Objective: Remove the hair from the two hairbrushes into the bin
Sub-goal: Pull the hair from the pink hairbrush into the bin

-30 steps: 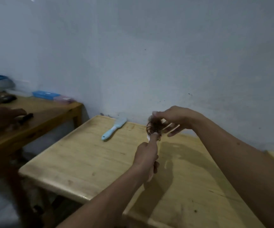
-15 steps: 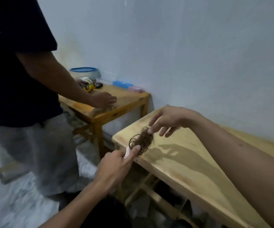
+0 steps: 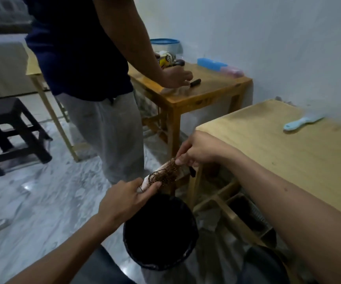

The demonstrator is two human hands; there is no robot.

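Both hands meet above the dark, bag-lined bin (image 3: 161, 261), which stands on the marble floor (image 3: 32, 201) beside the corner of the pale wooden surface (image 3: 288, 160). The left hand (image 3: 124, 201) has its fingers closed around the handle end of a pale hairbrush (image 3: 165, 171), whose head points up and to the right, directly over the far rim of the bin. The right hand (image 3: 198, 149) pinches its fingers onto the upper end of a brown tangle of hair (image 3: 163, 174) that lies against the brush head. A second, light-blue hairbrush (image 3: 302, 120) lies flat on the surface, well apart from the hands. Behind, another person (image 3: 87, 68) in a dark shirt and grey trousers stands at a smaller wooden table (image 3: 206, 89), one hand resting on its top near a blue case (image 3: 211, 63) and a blue-lidded container (image 3: 165, 45). A dark stool (image 3: 5, 124) stands at the left.
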